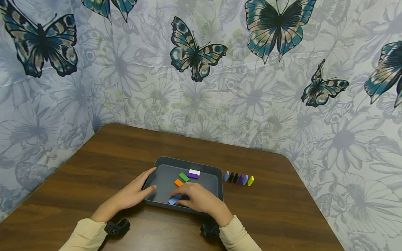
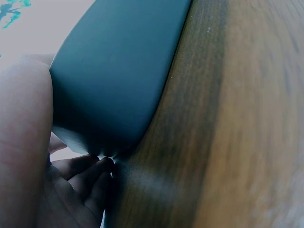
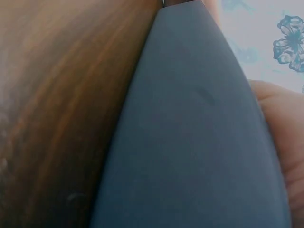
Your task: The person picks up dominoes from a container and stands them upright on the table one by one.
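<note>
With the left hand (image 1: 135, 193) lying flat-fingered against the tray (image 1: 163, 164) wall to steady it on the surface (image 1: 94, 167), the right hand (image 1: 198, 198) pinching the blue block (image 1: 174, 199) at the tray's near edge should lift it straight up, clear of the rim.

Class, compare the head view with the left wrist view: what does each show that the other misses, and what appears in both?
Only the head view shows the tray's inside with the green block, orange block and white-on-purple pair, the right hand pinching a light blue block, and the row of upright blocks beside the tray. Only the left wrist view shows the tray's outer wall close up, with fingertips at its lower corner. Both show the grey tray, the wooden table and the left hand against the tray.
</note>
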`<state>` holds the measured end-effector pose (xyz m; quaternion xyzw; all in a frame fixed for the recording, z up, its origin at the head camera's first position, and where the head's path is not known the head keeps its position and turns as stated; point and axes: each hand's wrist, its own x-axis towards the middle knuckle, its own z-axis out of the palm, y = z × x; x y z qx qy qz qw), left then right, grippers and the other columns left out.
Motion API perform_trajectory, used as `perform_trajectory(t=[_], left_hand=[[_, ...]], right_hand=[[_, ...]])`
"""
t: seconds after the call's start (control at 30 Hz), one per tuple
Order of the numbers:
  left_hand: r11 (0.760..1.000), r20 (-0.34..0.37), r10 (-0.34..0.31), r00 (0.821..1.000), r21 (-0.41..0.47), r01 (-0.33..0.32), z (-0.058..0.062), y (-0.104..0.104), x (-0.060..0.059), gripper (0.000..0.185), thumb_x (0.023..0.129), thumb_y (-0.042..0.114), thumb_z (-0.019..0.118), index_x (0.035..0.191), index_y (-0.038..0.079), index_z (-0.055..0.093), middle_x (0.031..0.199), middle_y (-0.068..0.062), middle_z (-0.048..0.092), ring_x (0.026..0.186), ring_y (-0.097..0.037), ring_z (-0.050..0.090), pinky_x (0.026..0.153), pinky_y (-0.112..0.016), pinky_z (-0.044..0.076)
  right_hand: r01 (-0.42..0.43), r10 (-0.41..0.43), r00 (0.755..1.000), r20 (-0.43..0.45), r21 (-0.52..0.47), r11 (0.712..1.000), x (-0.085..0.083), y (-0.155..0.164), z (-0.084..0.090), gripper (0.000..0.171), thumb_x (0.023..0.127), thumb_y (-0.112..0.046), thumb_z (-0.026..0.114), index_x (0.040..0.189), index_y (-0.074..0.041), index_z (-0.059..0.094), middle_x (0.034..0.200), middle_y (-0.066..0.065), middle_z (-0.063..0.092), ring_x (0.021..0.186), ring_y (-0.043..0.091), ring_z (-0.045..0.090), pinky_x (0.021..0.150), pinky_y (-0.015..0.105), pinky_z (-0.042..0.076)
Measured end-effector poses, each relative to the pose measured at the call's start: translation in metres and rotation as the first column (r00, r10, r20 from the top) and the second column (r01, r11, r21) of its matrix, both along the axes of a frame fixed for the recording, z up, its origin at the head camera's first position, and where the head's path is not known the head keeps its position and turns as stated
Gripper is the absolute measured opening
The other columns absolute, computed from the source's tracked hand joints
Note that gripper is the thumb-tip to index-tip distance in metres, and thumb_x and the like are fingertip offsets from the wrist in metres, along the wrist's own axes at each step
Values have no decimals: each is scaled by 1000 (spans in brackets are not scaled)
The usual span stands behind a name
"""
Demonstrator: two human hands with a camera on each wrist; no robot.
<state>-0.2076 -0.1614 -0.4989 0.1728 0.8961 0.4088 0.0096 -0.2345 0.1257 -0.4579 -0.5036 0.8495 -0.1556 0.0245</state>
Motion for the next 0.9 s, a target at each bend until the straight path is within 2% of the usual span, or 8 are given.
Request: perform_trajectory(t=[0.23, 0.6, 0.9], left_hand=[[1000, -8, 3, 1000, -1, -3, -1, -1, 0, 74, 107, 41, 56, 165, 13, 21, 168, -24, 23, 150, -50, 29, 110, -71, 34], [1000, -11, 0, 1000, -4, 0, 1, 0, 0, 74, 107, 41, 56, 165, 14, 21, 168, -24, 24, 151, -50, 28, 111, -71, 33], [1000, -1, 7, 1000, -6, -7, 2, 0, 2, 74, 107, 41, 56, 165, 13, 21, 167, -24, 24, 151, -50, 28, 111, -71, 33]], right_hand=[[-5, 5, 1000, -20, 6, 1000, -2, -1, -4, 25, 94, -21, 77, 119, -19, 77, 117, -10, 75, 113, 2, 66, 100, 18, 49], [4, -3, 1000, -30, 9, 1000, -1, -2, -5, 25, 95, -24, 76, 120, -20, 76, 118, -10, 74, 112, 1, 66, 97, 16, 50], [23, -23, 1000, -2, -36, 999, 0, 1, -3, 27, 97, -21, 75, 123, -18, 74, 116, -7, 72, 97, -1, 65, 84, 9, 50]])
